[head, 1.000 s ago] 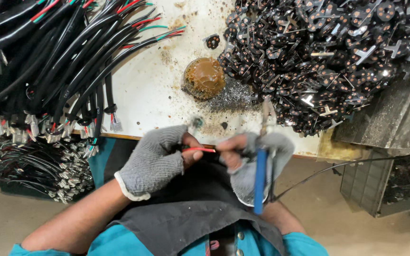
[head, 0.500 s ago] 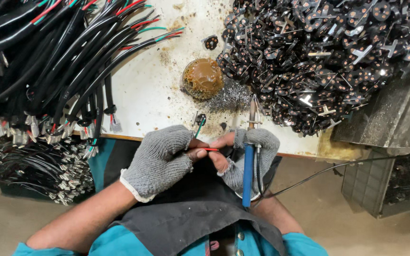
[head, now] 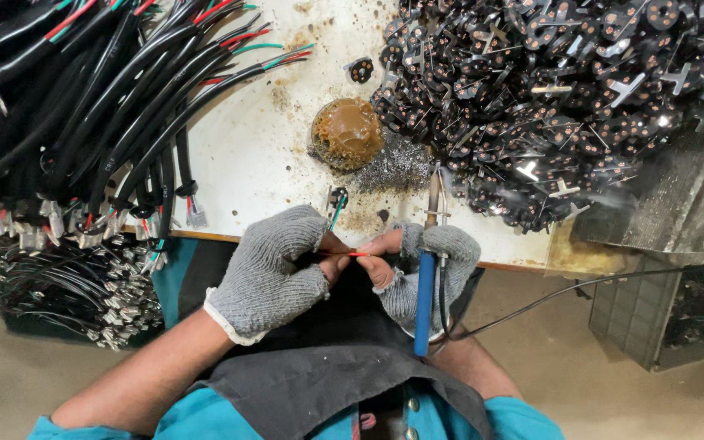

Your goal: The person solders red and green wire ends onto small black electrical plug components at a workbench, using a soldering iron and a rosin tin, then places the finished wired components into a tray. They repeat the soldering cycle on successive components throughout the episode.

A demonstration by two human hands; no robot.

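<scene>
My left hand (head: 275, 269), in a grey knitted glove, pinches a thin red wire (head: 350, 254) at the table's front edge; a green wire (head: 336, 213) with a small metal part sticks up from its fingers. My right hand (head: 421, 265), gloved with bare fingertips, touches the red wire's other end and holds a blue-handled soldering iron (head: 427, 277) upright, tip towards the table. The iron's black cord (head: 580, 285) trails off to the right.
A brown round flux pot (head: 346, 132) sits on the white table (head: 246, 155) beside grey solder dust. A heap of black plug inserts (head: 556, 106) fills the right. Black cables (head: 67, 98) with coloured wire ends lie left. A metal bin (head: 670, 204) stands far right.
The soldering iron has swung from pointing down beside my lap to upright, tip by the table. The green wire with its metal part has come up in my left hand.
</scene>
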